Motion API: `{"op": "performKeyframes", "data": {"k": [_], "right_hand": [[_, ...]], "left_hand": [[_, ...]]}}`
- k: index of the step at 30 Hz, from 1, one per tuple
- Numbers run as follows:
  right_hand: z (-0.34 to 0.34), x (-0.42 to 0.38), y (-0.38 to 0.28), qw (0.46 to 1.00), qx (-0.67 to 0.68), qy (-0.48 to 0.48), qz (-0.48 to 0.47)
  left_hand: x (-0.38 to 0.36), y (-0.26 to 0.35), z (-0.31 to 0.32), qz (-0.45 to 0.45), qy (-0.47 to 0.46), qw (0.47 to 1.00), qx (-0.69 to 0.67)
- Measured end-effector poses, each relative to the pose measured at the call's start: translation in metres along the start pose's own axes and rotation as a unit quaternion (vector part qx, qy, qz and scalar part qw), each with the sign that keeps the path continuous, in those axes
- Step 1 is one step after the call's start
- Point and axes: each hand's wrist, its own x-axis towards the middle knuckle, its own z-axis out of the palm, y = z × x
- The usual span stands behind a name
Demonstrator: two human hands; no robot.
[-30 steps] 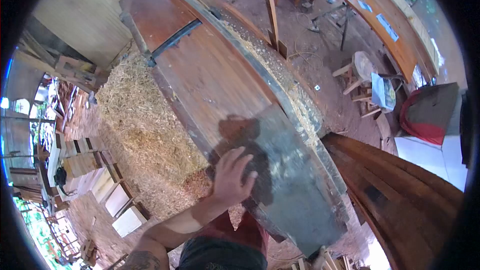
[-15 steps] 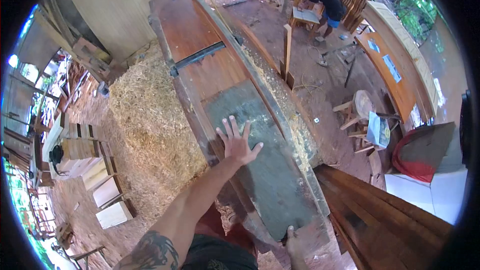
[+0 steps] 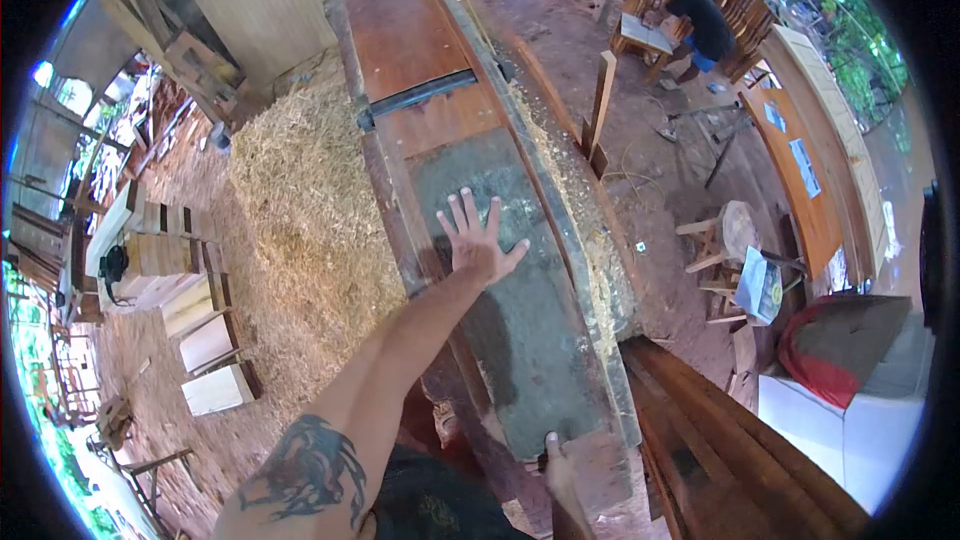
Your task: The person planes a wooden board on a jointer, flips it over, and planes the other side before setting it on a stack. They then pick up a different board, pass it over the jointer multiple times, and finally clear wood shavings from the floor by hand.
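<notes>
A dark grey-green board (image 3: 545, 340) lies flat on a long wooden bench machine with a reddish bed (image 3: 410, 30). My left hand (image 3: 480, 240) rests on the board's upper half, palm down with its fingers spread. At the board's near end is my right hand (image 3: 560, 470), its thumb on top of the edge and its other fingers hidden below. A dark metal slot (image 3: 422, 98) crosses the bed beyond the board's far end.
A big heap of shavings (image 3: 300, 210) lies left of the bench. Dark planks (image 3: 740, 440) stand at the lower right. Pale wooden blocks (image 3: 215, 390) sit at the left. A person (image 3: 700, 20) bends over a small table at the back right.
The board has moved forward along the bench, closer to the dark slot, with both hands still on it. The camera view has also shifted.
</notes>
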Motion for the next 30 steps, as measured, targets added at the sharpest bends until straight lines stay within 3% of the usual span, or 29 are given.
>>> {"op": "performKeyframes", "data": {"k": [2, 5, 8, 11, 14, 17, 20, 23, 30], "right_hand": [[-0.003, 0.004, 0.0, 0.999, 0.027, 0.006, -0.019], [-0.013, 0.0, -0.019, 0.999, 0.005, 0.011, 0.033], [-0.013, 0.0, -0.029, 0.997, -0.063, 0.034, -0.003], [-0.017, 0.027, 0.009, 0.975, -0.153, 0.124, -0.101], [-0.015, 0.032, -0.006, 0.977, -0.185, 0.103, 0.026], [-0.012, 0.058, 0.004, 0.975, -0.189, 0.108, 0.048], [0.004, 0.067, -0.002, 0.99, -0.114, 0.072, -0.035], [0.035, 0.035, -0.06, 0.991, -0.094, 0.077, -0.056], [0.022, 0.114, 0.017, 0.984, -0.071, 0.093, -0.133]], "left_hand": [[0.01, -0.005, 0.004, 0.0, 0.016, 1.0, -0.004], [0.026, -0.011, 0.007, -0.004, 0.027, 1.0, -0.003], [0.034, -0.011, -0.002, -0.005, -0.002, 1.0, 0.007], [0.038, -0.01, -0.006, -0.017, -0.023, 0.999, 0.015], [0.052, -0.011, -0.014, -0.026, -0.051, 0.998, 0.025], [0.069, -0.019, -0.016, -0.033, -0.053, 0.998, 0.029], [0.086, -0.03, -0.016, -0.036, -0.057, 0.997, 0.038], [0.101, -0.032, -0.025, -0.042, -0.074, 0.995, 0.042], [0.126, -0.043, -0.029, -0.049, -0.071, 0.995, 0.043]]}}
